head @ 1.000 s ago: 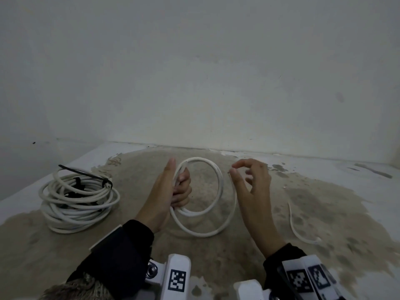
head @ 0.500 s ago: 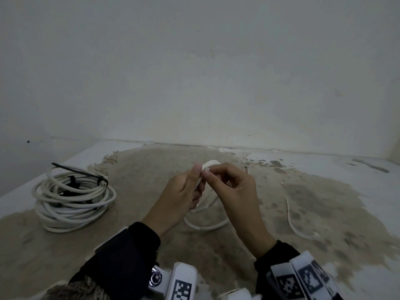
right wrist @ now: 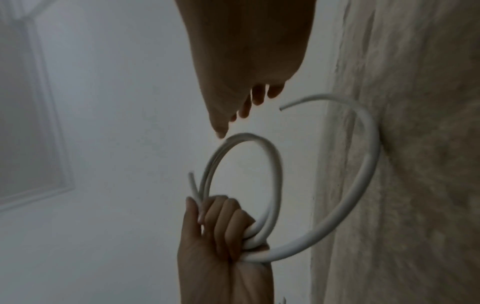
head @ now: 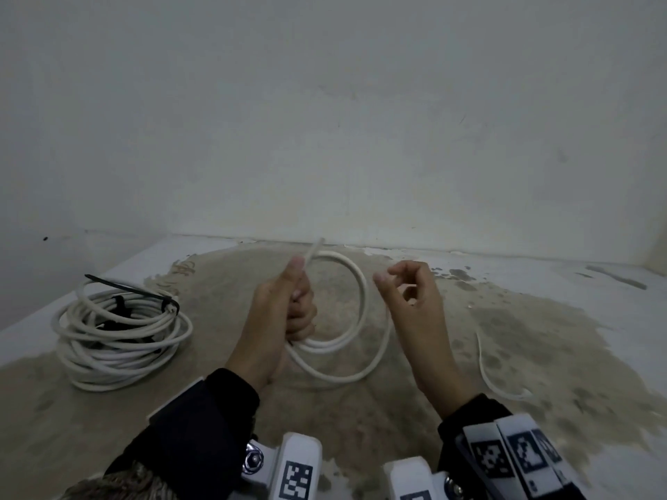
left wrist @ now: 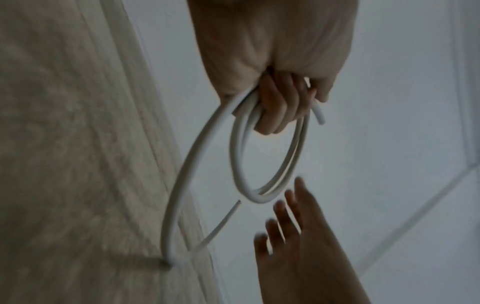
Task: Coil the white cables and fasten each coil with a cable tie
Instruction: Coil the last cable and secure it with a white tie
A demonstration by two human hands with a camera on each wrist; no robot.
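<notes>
Left hand: the left hand point(head: 285, 312) is raised above the tabletop point(head: 541, 337), its fingers curled into a tight grip on the white cable point(head: 361, 301); the thumb points up and away.
Right hand: the right hand point(head: 411, 301) hovers just right of the loops, its fingers loosely curled and holding nothing; the thumb and forefinger tips are near each other but apart.
Cable at the grip: the loops pass through the left fist, bunched between the curled fingers point(left wrist: 278, 111) and the palm. A short free end point(left wrist: 319, 113) sticks out past the thumb, up and away from the hand.
Cable loops: two or three small turns stand upright to the right of the grip, between the two hands. A wider outer turn point(right wrist: 363, 164) swings lower and farther right, down toward the tabletop.
Cable tail: a thin stretch of the white cable point(head: 483, 362) lies on the tabletop to the right of the right hand, well apart from the grip. Whether it joins the held loops cannot be told.
Right fingertips: in the right wrist view the thumb tip point(right wrist: 221, 131) sits just beside the top of the small loops, whether touching cannot be told.
Finished coil: a bigger coil point(head: 119, 337) of white cable lies on the tabletop at the left, well apart from both hands, with a black cable tie point(head: 144, 292) round its far side.
</notes>
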